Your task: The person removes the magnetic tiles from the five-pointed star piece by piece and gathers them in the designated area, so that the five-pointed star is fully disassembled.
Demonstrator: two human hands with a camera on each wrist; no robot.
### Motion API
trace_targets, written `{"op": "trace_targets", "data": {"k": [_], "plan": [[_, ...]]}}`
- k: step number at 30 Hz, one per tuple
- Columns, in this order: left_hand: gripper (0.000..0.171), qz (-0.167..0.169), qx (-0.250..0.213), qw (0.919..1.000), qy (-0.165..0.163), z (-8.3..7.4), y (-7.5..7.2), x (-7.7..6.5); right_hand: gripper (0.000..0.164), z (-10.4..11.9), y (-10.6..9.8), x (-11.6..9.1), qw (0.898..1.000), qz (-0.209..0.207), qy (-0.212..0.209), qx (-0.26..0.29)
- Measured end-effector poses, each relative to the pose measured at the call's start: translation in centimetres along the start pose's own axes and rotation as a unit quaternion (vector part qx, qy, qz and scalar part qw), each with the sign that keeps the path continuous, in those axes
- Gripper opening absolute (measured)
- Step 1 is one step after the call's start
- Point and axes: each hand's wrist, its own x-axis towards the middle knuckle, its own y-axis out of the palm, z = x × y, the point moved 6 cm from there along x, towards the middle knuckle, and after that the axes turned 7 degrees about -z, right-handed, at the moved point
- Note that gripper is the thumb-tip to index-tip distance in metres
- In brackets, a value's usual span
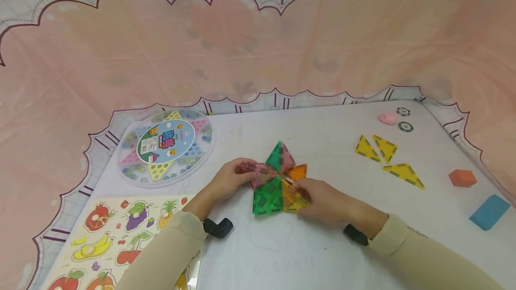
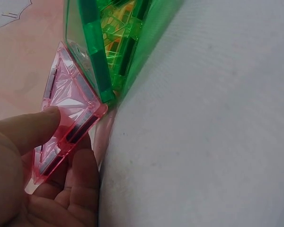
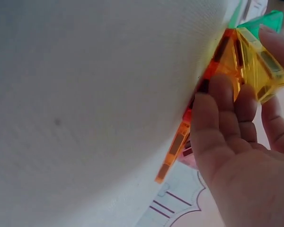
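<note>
Centre of head view: cluster [image 1: 271,194] of coloured tiles, corners meeting, judged part-built. Left hand [image 1: 227,182] pinches a pink tile [image 2: 71,101], thumb opposing fingers; right hand [image 1: 324,200] holds a yellow tile [image 3: 261,67], fingers curled. Three loose yellow tiles [image 1: 404,173], right of frame, not joined on.

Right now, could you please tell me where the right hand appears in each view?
Head: right hand, right of and below centre.
Left wrist: not visible.
Right wrist: right side, fingers at the yellow tile.
Shared landmark: green tiles, seen in all three.
</note>
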Motion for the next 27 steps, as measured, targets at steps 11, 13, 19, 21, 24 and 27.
{"op": "trace_targets", "data": {"k": [11,13,19,21,24,27], "plan": [[0.03,-0.005,0.011,0.9999,-0.005,0.05,-0.04,0.05,0.033,-0.11,-0.1,-0.03,1.0,0.002,-0.004,-0.013],[0.03,-0.004,0.012,0.9999,-0.006,0.03,-0.01,0.03,0.033,-0.21,-0.18,-0.07,1.0,0.004,0.002,-0.013],[0.028,-0.002,0.009,0.9999,-0.013,0.09,0.09,0.02,0.035,-0.27,-0.43,-0.14,1.0,0.009,0.007,-0.015],[0.029,0.0,0.004,0.9999,-0.01,0.08,0.13,0.03,0.037,-0.24,-0.53,-0.17,1.0,0.013,0.011,-0.015],[0.03,-0.001,0.001,1.0,-0.007,0.03,0.12,0.02,0.04,-0.26,-0.66,-0.22,1.0,0.018,0.018,-0.016],[0.029,-0.002,0.002,1.0,-0.007,0.05,0.09,0.04,0.044,-0.25,-0.8,-0.28,0.999,0.022,0.017,-0.018]]}}
